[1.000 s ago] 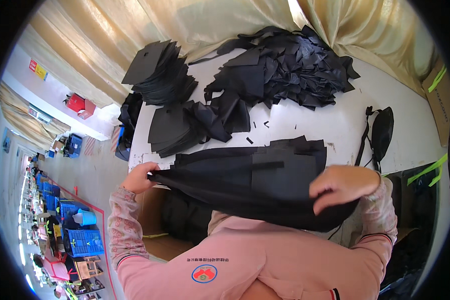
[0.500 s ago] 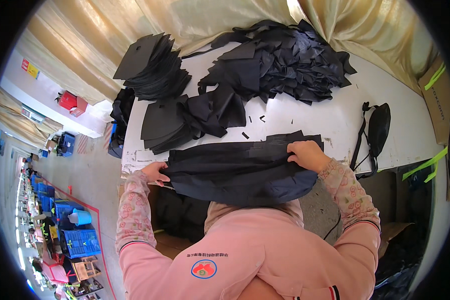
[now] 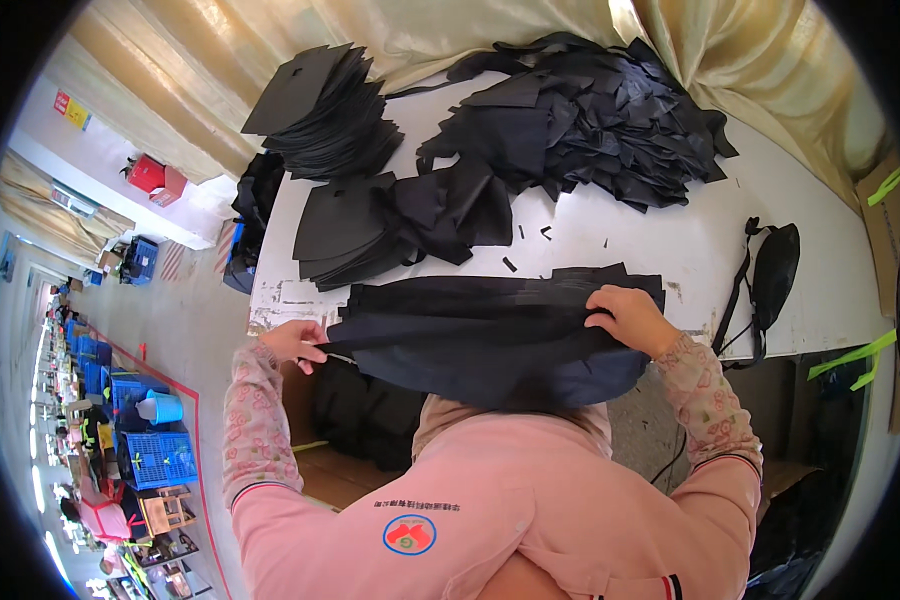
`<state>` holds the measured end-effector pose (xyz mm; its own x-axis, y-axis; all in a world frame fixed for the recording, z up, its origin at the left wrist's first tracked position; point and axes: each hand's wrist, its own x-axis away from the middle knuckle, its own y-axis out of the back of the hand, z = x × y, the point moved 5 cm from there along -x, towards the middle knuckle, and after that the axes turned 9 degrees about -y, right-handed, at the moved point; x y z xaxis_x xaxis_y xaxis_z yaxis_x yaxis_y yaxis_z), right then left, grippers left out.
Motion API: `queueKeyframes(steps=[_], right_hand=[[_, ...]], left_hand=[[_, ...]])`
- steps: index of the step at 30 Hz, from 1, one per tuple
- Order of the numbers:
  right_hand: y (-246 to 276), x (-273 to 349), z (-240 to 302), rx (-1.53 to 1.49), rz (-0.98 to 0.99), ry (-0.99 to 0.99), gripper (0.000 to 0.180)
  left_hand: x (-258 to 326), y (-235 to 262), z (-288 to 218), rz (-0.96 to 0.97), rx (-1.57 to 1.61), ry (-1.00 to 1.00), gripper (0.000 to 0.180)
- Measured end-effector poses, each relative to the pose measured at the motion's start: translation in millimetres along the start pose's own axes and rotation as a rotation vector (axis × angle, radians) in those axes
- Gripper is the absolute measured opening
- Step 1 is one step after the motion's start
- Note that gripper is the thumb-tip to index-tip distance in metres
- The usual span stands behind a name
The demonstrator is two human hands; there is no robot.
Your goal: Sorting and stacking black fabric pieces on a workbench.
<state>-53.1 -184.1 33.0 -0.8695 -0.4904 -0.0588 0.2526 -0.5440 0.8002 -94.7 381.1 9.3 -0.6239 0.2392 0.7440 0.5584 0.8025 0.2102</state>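
Observation:
A layered stack of black fabric pieces (image 3: 490, 345) lies along the table's front edge and droops toward my lap. My left hand (image 3: 295, 345) pinches the left corner of a top piece, pulling it out past the stack in a taut point. At the stack's right end my right hand (image 3: 632, 318) rests with its thumb and fingers closed on the fabric; how many layers it grips is hidden. Behind the stack, at left, sit a fan of flat black panels (image 3: 345, 230) and crumpled black fabric (image 3: 460, 210).
A taller pile of black panels (image 3: 320, 115) stands at the back left, with a heap of black cut pieces (image 3: 620, 120) beside it. A black pouch with a strap (image 3: 775, 275) lies at the right. Small black scraps (image 3: 510, 264) dot the white table (image 3: 580, 240). Curtains hang behind.
My left hand has moved slightly left and drawn a fabric corner outward from the stack. My right hand stays at the right end. The whole view has shifted a little.

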Motion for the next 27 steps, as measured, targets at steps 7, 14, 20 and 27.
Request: queueKeyframes(steps=[7,14,20,27], right_hand=[[13.4,6.4,21.2,0.001,-0.019,0.064,0.016],[25.7,25.5,52.2,0.031,-0.044,0.189,0.016],[2.3,29.6,10.6,0.098,-0.064,0.036,0.016],[-2.2,27.8,4.9,0.084,-0.045,-0.003,0.015]], left_hand=[[-32.8,-19.2,-45.1,-0.270,-0.155,-0.378,0.059],[-58.3,-28.0,-6.5,0.023,-0.286,-0.079,0.036],[-59.7,-39.7,-48.6,-0.332,-0.600,-0.458,0.038],[-76.3,-40.5,-42.8,-0.476,-0.924,-0.551,0.028]])
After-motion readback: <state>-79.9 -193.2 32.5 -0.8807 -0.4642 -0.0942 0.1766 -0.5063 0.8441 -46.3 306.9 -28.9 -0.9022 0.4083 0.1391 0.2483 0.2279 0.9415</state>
